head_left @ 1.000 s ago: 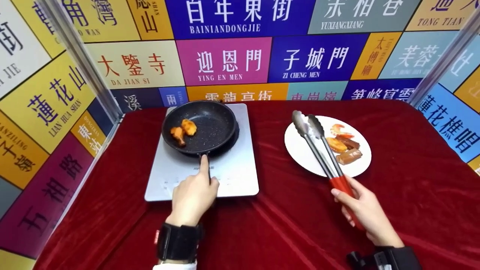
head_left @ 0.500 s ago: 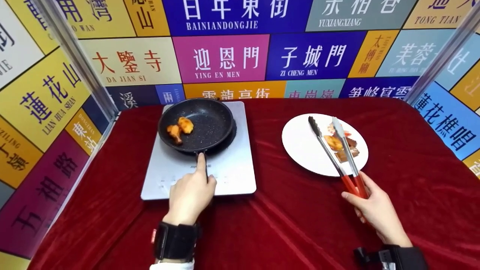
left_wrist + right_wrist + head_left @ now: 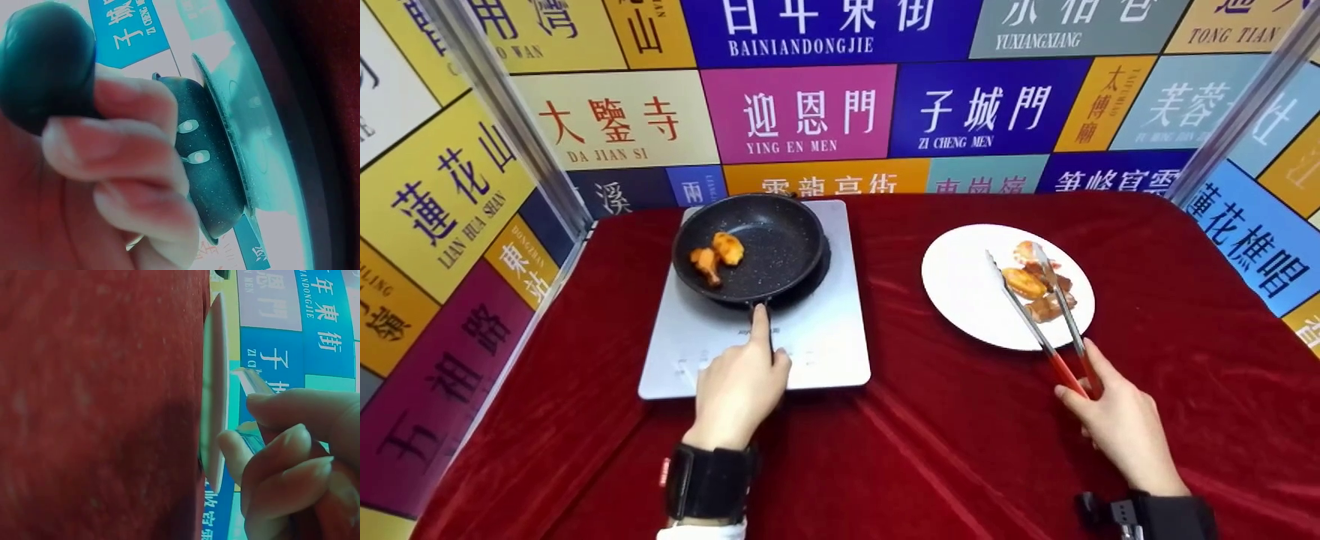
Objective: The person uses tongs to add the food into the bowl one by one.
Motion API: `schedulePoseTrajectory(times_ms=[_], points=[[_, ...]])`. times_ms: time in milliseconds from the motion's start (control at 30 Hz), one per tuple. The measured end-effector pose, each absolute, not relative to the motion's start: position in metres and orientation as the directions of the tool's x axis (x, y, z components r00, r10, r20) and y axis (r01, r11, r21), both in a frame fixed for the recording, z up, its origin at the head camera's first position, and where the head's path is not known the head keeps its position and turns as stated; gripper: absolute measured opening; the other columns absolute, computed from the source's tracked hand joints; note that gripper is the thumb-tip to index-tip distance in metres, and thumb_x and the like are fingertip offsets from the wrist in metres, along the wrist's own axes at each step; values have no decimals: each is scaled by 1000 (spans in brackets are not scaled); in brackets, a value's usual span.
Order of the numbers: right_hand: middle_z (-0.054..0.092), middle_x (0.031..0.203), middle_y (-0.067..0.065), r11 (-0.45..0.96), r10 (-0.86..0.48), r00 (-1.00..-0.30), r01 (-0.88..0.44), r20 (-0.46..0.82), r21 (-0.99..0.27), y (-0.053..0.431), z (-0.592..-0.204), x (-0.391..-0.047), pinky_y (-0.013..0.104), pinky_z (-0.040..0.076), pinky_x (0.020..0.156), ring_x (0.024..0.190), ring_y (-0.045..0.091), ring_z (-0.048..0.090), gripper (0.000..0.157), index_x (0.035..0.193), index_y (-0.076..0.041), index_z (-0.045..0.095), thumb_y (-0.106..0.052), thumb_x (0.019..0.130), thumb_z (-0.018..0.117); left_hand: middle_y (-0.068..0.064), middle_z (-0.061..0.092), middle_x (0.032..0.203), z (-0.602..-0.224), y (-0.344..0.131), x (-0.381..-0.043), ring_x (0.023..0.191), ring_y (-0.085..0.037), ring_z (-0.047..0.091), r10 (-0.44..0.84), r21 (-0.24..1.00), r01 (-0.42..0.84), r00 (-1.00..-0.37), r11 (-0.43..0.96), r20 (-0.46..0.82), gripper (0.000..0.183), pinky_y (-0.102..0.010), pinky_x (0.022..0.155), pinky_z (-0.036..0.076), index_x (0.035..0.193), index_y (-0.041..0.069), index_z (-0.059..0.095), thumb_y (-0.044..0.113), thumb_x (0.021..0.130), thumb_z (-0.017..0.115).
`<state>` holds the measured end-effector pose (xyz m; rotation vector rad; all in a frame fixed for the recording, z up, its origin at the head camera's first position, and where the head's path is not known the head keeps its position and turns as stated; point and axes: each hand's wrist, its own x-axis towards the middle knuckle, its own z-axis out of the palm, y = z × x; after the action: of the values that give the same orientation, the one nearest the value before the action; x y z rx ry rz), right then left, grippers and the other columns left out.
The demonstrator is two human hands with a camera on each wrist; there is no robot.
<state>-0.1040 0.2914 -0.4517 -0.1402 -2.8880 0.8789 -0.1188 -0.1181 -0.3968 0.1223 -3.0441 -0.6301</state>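
My left hand (image 3: 741, 386) grips the handle (image 3: 48, 67) of a black speckled frying pan (image 3: 780, 251), its index finger stretched along the handle toward the rim. In the pan lie a small drumstick (image 3: 706, 264) and a browned wing-like piece (image 3: 728, 248). On the right, my right hand (image 3: 1126, 424) holds metal tongs (image 3: 1030, 319) with red grips. Their tips are spread over the food on a white plate (image 3: 960, 285). Between and under the tongs' arms are a golden-brown piece (image 3: 1023, 283), a shrimp (image 3: 1023, 252) and brown chunks (image 3: 1046, 308).
The pan stands on a flat silver induction cooker (image 3: 832, 337). A dark red velvet cloth (image 3: 907, 442) covers the table. Walls with colourful sign panels (image 3: 810, 112) close off the back and sides, with metal posts (image 3: 521, 127) at the corners.
The tongs have swung over the plate to the right and lowered onto the food, their arms spreading apart. My right hand shifted slightly right. The left hand keeps its grip on the pan handle.
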Motion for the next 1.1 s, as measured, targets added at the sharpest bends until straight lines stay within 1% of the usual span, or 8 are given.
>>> schedulePoseTrajectory(times_ms=[133, 200, 400, 533, 700, 767, 867, 1100], points=[[58, 66, 2, 855, 127, -986, 55, 106, -516, 290, -451, -105, 30, 40, 37, 38, 13, 50, 71, 141, -22, 28, -35, 81, 62, -3, 47, 51, -397, -120, -119, 43, -20, 44, -89, 395, -74, -996, 916, 18, 64, -34, 43, 34, 144, 14, 17, 34, 88, 42], [56, 60, 1, 866, 124, -985, 49, 118, -498, 290, -451, -105, 29, 40, 39, 37, 12, 50, 69, 140, -21, 30, -34, 81, 62, -3, 47, 51, -397, -120, -119, 43, -20, 44, -92, 391, -77, -996, 917, 18, 65, -35, 44, 34, 144, 14, 17, 34, 88, 42], [56, 59, -3, 896, 103, -980, 17, 170, -443, 289, -450, -103, 29, 36, 48, 38, 9, 50, 67, 139, -19, 35, -31, 80, 64, -3, 47, 51, -398, -119, -119, 43, -20, 44, -88, 393, -77, -996, 916, 11, 65, -34, 42, 33, 144, 14, 16, 35, 88, 42], [56, 60, -5, 918, 85, -970, -13, 227, -397, 287, -448, -101, 33, 35, 50, 41, 9, 49, 64, 136, -15, 40, -29, 79, 66, -3, 47, 51, -399, -119, -119, 44, -20, 44, -86, 389, -68, -996, 919, 29, 65, -34, 42, 33, 144, 14, 17, 34, 88, 42], [60, 66, -1, 936, 78, -954, -30, 290, -351, 284, -444, -99, 46, 36, 53, 55, 24, 54, 61, 132, -13, 45, -32, 79, 66, -4, 48, 52, -399, -118, -119, 45, -20, 45, -83, 385, -63, -996, 921, 35, 65, -35, 43, 34, 144, 14, 18, 34, 87, 42], [62, 69, 1, 936, 78, -954, -30, 290, -350, 283, -444, -99, 48, 36, 53, 61, 28, 55, 61, 133, -12, 45, -33, 79, 65, -4, 48, 52, -399, -118, -119, 44, -20, 45, -84, 384, -66, -996, 921, 28, 65, -36, 44, 34, 144, 14, 17, 34, 88, 42], [63, 72, 3, 939, 72, -953, -35, 295, -342, 283, -443, -98, 48, 37, 54, 64, 29, 55, 61, 132, -11, 45, -33, 79, 65, -4, 47, 52, -399, -118, -119, 44, -20, 45, -83, 384, -69, -996, 921, 22, 65, -36, 44, 34, 144, 14, 16, 34, 88, 41], [61, 72, 1, 943, 77, -951, -28, 300, -331, 285, -442, -97, 45, 37, 51, 60, 24, 52, 60, 132, -11, 46, -26, 78, 67, -3, 48, 52, -399, -117, -120, 45, -20, 45, -85, 386, -74, -996, 920, 11, 65, -36, 45, 34, 144, 14, 16, 35, 88, 41]])
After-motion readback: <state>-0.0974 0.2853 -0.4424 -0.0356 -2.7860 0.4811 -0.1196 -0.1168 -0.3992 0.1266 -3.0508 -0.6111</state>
